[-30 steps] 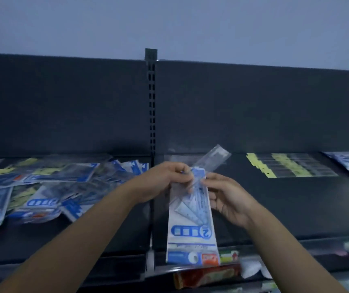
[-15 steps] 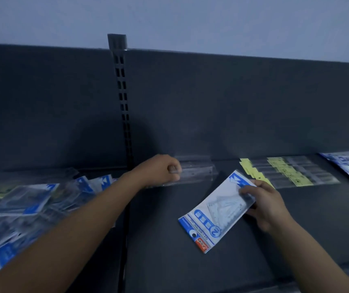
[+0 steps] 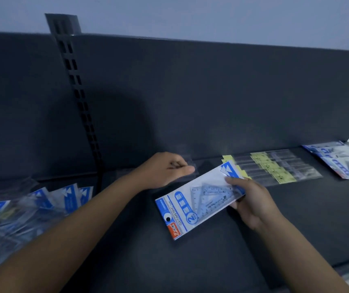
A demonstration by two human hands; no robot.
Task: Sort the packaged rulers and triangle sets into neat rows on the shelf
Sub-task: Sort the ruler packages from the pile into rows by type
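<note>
Matt, smooth dark metal shelf (image 3: 190, 256); glossy clear plastic wrap on triangle set (image 3: 199, 200); shiny transparent plastic ruler packs (image 3: 292, 168) right of it, yellow paper labels (image 3: 263, 163).

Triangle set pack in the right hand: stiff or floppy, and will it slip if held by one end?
Probably fairly stiff: the triangle set pack juts out straight from the right hand, which grips one end only, with no droop. Its glossy sleeve looks slippery, so pinch firmly. Flat and thin, it would likely slide on the shelf, not roll.
</note>
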